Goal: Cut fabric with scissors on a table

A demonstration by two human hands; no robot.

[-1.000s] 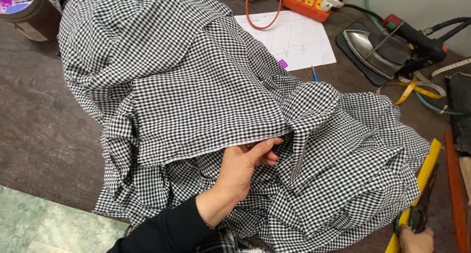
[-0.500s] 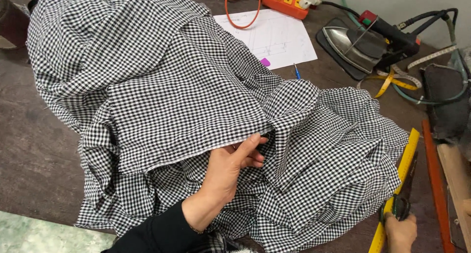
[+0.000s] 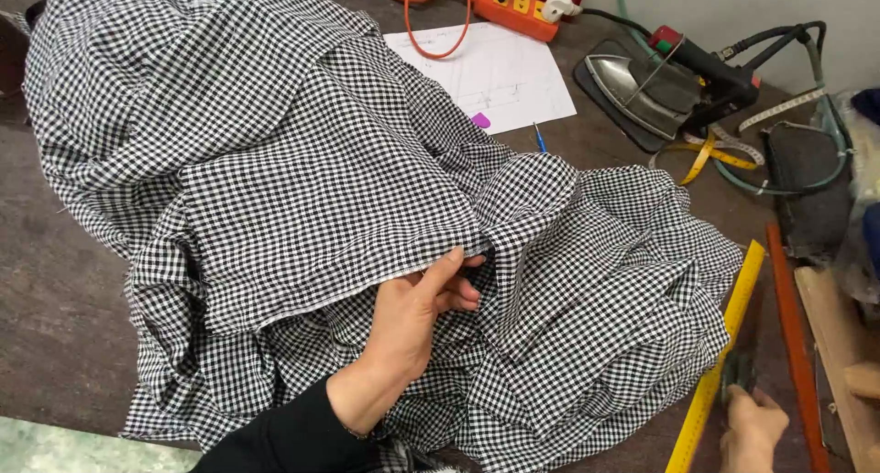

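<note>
Fabric (image 3: 302,189), black-and-white check, lies heaped across the dark table (image 3: 55,290) from nine o'clock to centre. It looks light, soft and limp, prone to slumping; the folded hem edge seems the firmest hold. Left hand (image 3: 412,322) pinches that edge, thumb over, fingers curled beneath. At twelve o'clock lies a white paper sheet (image 3: 495,70) with a small pink tab, beyond it an orange power strip (image 3: 518,4). At five o'clock the right hand (image 3: 752,432) closes on a dark tool, partly cropped, beside a yellow ruler (image 3: 720,354).

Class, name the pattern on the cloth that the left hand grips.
Small black-and-white check on the cloth pinched by the left hand; head view.
</note>
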